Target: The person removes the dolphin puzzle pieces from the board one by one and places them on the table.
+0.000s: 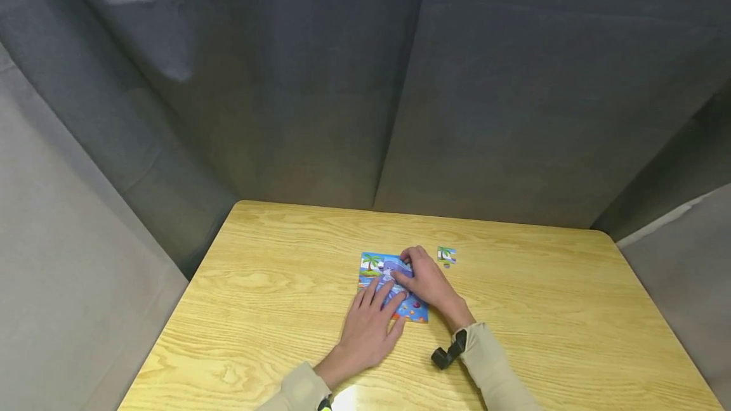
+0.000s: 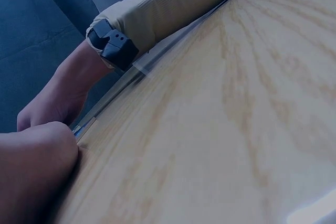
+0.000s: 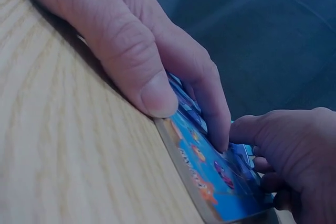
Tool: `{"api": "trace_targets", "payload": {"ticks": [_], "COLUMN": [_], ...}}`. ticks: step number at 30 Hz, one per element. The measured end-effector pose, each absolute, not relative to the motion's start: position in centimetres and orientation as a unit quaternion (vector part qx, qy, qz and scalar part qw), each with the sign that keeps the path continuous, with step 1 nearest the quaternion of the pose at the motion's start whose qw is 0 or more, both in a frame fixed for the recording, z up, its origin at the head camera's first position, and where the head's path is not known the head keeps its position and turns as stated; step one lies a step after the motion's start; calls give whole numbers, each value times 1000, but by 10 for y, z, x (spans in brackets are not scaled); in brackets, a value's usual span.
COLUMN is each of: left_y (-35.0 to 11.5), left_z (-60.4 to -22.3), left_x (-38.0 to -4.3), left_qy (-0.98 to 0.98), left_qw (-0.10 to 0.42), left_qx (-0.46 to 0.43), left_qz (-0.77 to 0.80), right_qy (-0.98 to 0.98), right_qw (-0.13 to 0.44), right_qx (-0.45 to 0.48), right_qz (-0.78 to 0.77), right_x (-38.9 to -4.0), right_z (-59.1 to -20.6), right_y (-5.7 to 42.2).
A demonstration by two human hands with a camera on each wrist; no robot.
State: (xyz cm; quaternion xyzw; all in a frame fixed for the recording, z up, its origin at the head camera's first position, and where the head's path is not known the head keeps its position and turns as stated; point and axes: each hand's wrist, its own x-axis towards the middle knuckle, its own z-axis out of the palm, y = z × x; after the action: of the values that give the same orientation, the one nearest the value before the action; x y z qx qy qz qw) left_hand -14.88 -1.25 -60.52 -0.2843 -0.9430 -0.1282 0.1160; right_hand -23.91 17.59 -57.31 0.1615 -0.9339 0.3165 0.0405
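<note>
Beige fabric sleeves (image 1: 497, 370) come nearest, reaching up from the bottom edge, with a black plastic wrist-worn device (image 1: 448, 352) at the right cuff. Left hand (image 1: 367, 330) lies low over a flat, rectangular blue jigsaw puzzle (image 1: 389, 273) with a printed sea scene; its fingers are spread, slightly bent, tips resting on the picture, thumb at the near edge. Right hand (image 1: 427, 276) is at the puzzle's upper right; thumb and curled fingers seem to pinch a small blue puzzle piece (image 3: 241, 156), raised a little from its neighbours, though most of its outline is hidden. Puzzle sits on a light-brown wood-grain table (image 1: 257, 297), directly in front of the person, between the two forearms' reach. Palm tree printed at its upper left, orange shapes along the near edge. One loose palm-tree puzzle piece (image 1: 446, 254) with a rounded tab lies on the table just beyond the right hand, apart from the puzzle. Dark grey fabric curtain (image 1: 314, 81) hangs behind the table.
</note>
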Motion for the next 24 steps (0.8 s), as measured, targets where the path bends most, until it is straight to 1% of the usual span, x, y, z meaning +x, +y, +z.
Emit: {"api": "trace_targets", "payload": {"ticks": [17, 24], "left_y": [-12, -12], "left_z": [-604, -603], "left_x": [-149, -148], "left_qy": [-942, -941], "left_qw": [129, 122], "left_qx": [-284, -285], "left_qz": [-126, -134], "right_qy": [-922, -926], "right_qw": [48, 29], "right_qx": [173, 190], "right_qz": [344, 324], "right_x": [-244, -241], "right_z": [-575, -573], "right_y": [178, 180]}}
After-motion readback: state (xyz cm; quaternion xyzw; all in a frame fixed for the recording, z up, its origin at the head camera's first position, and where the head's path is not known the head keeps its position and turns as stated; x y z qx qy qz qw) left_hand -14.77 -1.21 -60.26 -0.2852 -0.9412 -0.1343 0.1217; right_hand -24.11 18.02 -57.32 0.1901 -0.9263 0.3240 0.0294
